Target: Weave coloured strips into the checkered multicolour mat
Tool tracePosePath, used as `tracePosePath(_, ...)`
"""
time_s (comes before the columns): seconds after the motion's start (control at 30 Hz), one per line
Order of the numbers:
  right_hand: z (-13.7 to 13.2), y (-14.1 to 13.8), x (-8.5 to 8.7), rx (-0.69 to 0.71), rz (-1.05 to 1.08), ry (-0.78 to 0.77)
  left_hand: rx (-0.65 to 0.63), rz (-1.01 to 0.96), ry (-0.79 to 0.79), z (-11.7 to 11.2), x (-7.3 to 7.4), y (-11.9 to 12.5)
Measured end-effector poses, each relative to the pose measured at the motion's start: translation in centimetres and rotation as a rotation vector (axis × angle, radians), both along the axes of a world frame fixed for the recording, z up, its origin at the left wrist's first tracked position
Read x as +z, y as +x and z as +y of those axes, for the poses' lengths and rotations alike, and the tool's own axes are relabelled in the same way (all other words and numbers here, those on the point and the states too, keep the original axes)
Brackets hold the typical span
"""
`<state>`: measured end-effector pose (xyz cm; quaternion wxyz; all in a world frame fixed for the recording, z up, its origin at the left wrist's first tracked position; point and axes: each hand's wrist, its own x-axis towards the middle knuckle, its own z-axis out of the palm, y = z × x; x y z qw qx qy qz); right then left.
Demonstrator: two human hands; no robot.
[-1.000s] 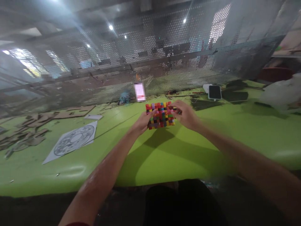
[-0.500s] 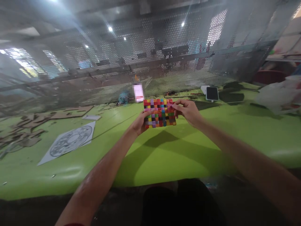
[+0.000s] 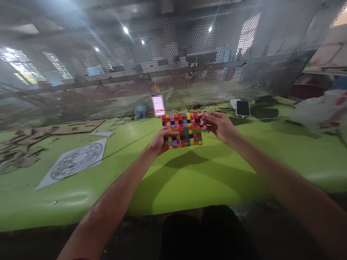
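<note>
A small rectangular mat of woven coloured strips [image 3: 185, 131] is held up above the green table, its checkered face towards me. My left hand [image 3: 159, 142] grips its left edge, thumb across the front and fingers hidden behind. At the upper right edge, my right hand [image 3: 218, 124] is closed in a pinch on the end of a pink strip [image 3: 202, 114] that sticks out from the weave. A small teal bit shows near the fingertips of that hand.
On the green table [image 3: 230, 180] lie a printed circular drawing [image 3: 78, 159] and cardboard scraps [image 3: 27, 142] at left. Towards the back stand a lit screen [image 3: 158, 105] and a phone [image 3: 242, 108]. A plastic bag [image 3: 317, 108] sits at right; perforated metal mesh [image 3: 189, 68] rises behind.
My right hand has moved slightly outward, and the pink strip's end, which lay across the weave, now sticks out past the right edge. My left hand keeps its grip; the view has shifted slightly.
</note>
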<state>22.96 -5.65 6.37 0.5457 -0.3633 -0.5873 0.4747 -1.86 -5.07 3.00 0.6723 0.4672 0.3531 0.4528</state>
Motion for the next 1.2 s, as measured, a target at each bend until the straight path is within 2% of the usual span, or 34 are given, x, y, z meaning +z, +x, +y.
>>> tracePosePath(0.2,-0.1,0.3,0.5,0.024,-0.112,0.144,-0.023,-0.014,0.007,-0.6,0.8,-0.1)
tracePosePath(0.37,-0.3,0.6,0.6,0.083,-0.219,0.236,-0.041,0.002,0.034,-0.5,0.7,-0.3)
tracePosePath(0.57,-0.6,0.2,0.6,0.025,-0.388,0.315,-0.071,0.036,0.076,-0.6,0.7,-0.1)
tracePosePath(0.87,-0.2,0.0,0.1,-0.02,-0.442,0.296,-0.069,0.079,0.077,-1.1,0.7,0.3)
tracePosePath(1.2,0.1,-0.4,-0.7,-0.042,-0.395,0.279,-0.033,0.063,0.063,-1.2,0.6,0.4)
